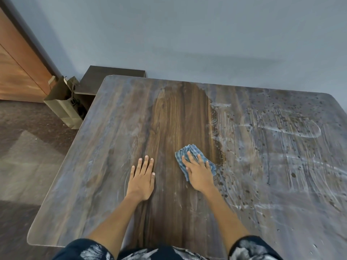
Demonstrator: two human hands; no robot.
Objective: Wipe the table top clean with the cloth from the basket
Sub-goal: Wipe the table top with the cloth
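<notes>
A: Where's the cloth [195, 158] rn?

B: Middle of the table [112, 166], just toward 3 o'clock of center. Right hand [200, 174] lies flat on it, fingers spread and straight, pressing it down, not bunched in a fist. Cloth sticks out past the fingertips toward 12 and at both sides.

A: And the left hand [141, 175]?

B: Flat on bare wood at 9 o'clock of the cloth, fingers straight, holding nothing. Looks like a brace, imo.

A: How far along?

B: There's a clean dark strip [178, 119] running 12 to 6 through the center. Everything toward 3 o'clock is chalky smears and dark specks [281, 128]. The 9 o'clock side looks hazy too, tho less so. So I'd say under half done.

A: Best way to do this stroke?

B: Cloth sits right at the dirty edge. Keep the palm flat w/ even pressure, push in long straight passes 6 to 12, and overlap each pass a bit into the clean strip so no ridge is left. Work steadily toward 3 o'clock.

A: Risks?

B: Prob the cloth loading up and just smearing the residue. Refold to a fresh face if it streaks. Specks may need a 2nd pass.
</notes>
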